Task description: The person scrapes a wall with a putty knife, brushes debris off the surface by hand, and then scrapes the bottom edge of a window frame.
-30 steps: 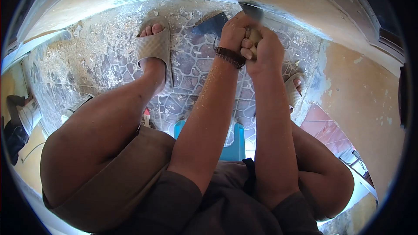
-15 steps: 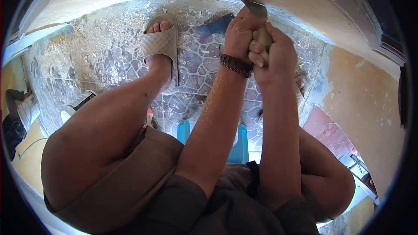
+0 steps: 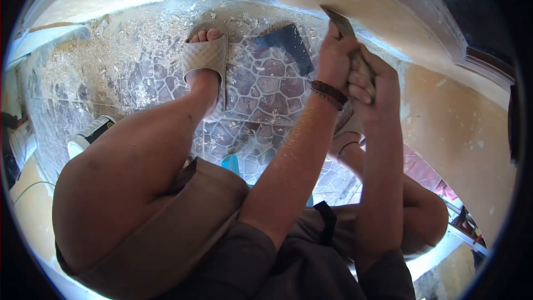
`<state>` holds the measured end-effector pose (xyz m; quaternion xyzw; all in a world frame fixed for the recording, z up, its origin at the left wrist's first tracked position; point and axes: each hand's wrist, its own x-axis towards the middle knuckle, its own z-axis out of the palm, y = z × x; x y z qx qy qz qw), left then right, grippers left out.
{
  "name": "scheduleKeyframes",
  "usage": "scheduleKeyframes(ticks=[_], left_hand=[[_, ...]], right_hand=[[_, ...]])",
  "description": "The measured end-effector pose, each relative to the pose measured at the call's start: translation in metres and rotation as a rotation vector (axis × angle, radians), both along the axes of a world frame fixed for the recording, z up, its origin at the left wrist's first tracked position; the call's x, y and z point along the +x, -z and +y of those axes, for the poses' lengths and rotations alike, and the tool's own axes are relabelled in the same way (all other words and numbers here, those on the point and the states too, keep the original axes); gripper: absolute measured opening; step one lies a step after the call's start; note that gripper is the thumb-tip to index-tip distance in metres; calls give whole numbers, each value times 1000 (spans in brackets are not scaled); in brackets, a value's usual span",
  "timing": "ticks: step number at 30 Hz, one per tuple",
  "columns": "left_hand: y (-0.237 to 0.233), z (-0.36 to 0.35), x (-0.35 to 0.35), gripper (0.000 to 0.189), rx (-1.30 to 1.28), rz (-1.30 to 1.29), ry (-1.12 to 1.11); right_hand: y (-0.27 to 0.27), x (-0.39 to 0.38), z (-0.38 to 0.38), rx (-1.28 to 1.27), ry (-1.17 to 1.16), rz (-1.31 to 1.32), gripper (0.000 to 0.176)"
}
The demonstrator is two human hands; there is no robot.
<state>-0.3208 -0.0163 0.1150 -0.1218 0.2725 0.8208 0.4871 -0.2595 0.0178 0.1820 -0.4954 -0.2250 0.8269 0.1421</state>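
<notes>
A metal scraper [image 3: 340, 22] is held against the foot of the painted wall [image 3: 388, 28], its blade angled up and left. My left hand [image 3: 337, 55], with a braided bracelet at the wrist, is closed round the scraper near the blade. My right hand [image 3: 377, 80] wraps the handle just behind it, the fingers curled over. Both hands touch each other. On the floor to the left of them lies a dark flat sheet [image 3: 288, 47].
Pale flakes litter the patterned tile floor [image 3: 272, 86]. My sandalled foot [image 3: 205, 55] stands left of the sheet. A can [image 3: 91, 133] sits beside my left knee, and a turquoise object [image 3: 230, 163] shows beneath me. Dark trim [image 3: 488, 66] runs along the wall at right.
Both hands and the scraper have moved right and slightly down along the wall. More of the dark sheet now shows, and my other foot has come into clearer view.
</notes>
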Motion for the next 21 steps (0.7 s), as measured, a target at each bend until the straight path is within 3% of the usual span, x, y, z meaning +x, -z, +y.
scheduleKeyframes(ticks=[2, 5, 8, 10, 12, 14, 17, 18, 20, 21], left_hand=[[-19, 2, 7, 36, 7, -34, 12], [-26, 15, 25, 50, 114, -55, -84], [-46, 15, 26, 51, 162, -79, -101], [-45, 26, 27, 53, 175, -152, -170], [-22, 30, 17, 48, 79, -67, -142], [-6, 22, 10, 47, 14, -46, -37], [-22, 17, 11, 54, 103, -26, -134], [-29, 20, 13, 54, 127, -64, -169], [-43, 29, 15, 53, 179, -141, -244], [-40, 27, 12, 53, 146, -154, -206]], right_hand=[[-16, 9, 10, -24, -72, 2, 16], [-59, 2, 11, 306, -345, -533, 19], [-92, -13, 13, 583, -674, -872, 20], [-88, -18, 18, 638, -723, -830, 21], [-59, -12, 31, 718, -760, -750, 25], [-33, -12, 25, 863, -853, -844, 31], [-41, -7, 6, 1074, -836, -805, 31], [-51, -5, 7, 1055, -805, -746, 31], [-74, -26, 5, 741, -634, -803, 29], [-67, -27, 10, 775, -700, -817, 30]])
